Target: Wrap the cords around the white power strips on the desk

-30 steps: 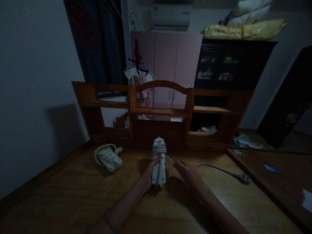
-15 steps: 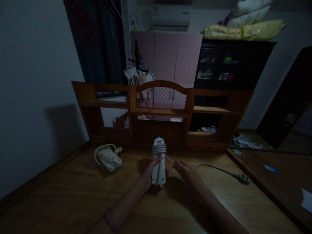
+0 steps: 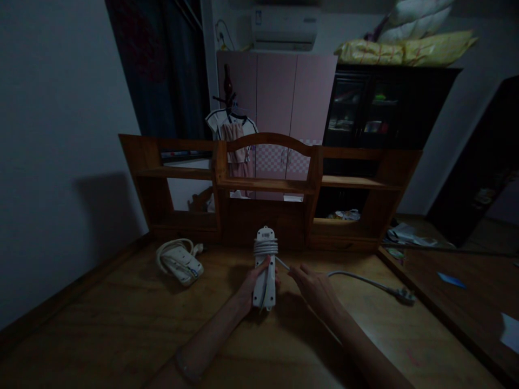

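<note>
My left hand (image 3: 250,286) is closed around a white power strip (image 3: 265,283), held upright above the desk with its screwed back towards me. Several turns of its grey-white cord (image 3: 266,247) wrap the upper part. From the wrap the cord runs right into my right hand (image 3: 312,286), whose fingers are pinched on it. Beyond that hand the cord's free end curves over the desk to a plug (image 3: 404,295). To the left lies a second white power strip (image 3: 184,265) with its own cord looped around it.
The wooden desk (image 3: 121,335) has a shelf unit (image 3: 265,186) along its back edge. A wall (image 3: 60,162) rises at the left. Past the desk's right edge are a blue card (image 3: 451,280) and white paper (image 3: 511,332) on a lower brown surface.
Almost nothing differs. My right hand has closed a little more on the cord and shifted slightly right; the held power strip has barely moved.
</note>
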`<state>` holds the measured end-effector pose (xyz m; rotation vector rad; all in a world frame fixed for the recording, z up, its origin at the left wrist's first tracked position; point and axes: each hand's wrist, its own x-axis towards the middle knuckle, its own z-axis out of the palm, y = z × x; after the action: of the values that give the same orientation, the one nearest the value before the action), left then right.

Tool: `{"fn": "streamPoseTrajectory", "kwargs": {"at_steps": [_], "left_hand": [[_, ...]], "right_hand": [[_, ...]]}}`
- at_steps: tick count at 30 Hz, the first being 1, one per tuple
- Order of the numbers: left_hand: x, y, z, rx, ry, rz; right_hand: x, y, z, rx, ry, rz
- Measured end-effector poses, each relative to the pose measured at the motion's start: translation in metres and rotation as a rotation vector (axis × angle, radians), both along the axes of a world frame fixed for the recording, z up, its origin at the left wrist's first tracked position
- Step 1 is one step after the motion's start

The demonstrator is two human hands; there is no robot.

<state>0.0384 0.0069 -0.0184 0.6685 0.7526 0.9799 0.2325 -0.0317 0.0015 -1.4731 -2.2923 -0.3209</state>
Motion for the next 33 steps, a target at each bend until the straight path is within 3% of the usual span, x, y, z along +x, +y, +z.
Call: {"fn": "streamPoseTrajectory", "kwargs": {"at_steps": [6,10,16,21,26,29,33], "left_hand": [[0.003,-0.002,-0.002,0.169,0.06,0.102],[0.003,0.001,0.001,0.339,0.206,0.186],[-0.002,0.001,0.007,0.456,0.58,0.372],[-0.008,-0.001,0.017,0.715,1.005,0.471],[-0.02,0.003,0.024,0.675,1.529,0.548],[-0.03,0.007,0.026,0.732,1.674,0.58],[-0.039,0.009,0.022,0.78,1.797,0.544]], "right_hand": [[-0.001,0.001,-0.001,-0.004,-0.003,0.01],[0.003,0.003,-0.004,0.019,-0.046,-0.013],[0.005,0.007,-0.006,0.028,-0.011,-0.023],[0.007,0.009,-0.009,-0.06,0.138,-0.007],[0.019,0.018,-0.015,-0.144,0.148,-0.06],[0.025,0.019,-0.012,-0.113,0.144,-0.067],[0.019,0.009,-0.002,0.003,0.057,0.036]]}}
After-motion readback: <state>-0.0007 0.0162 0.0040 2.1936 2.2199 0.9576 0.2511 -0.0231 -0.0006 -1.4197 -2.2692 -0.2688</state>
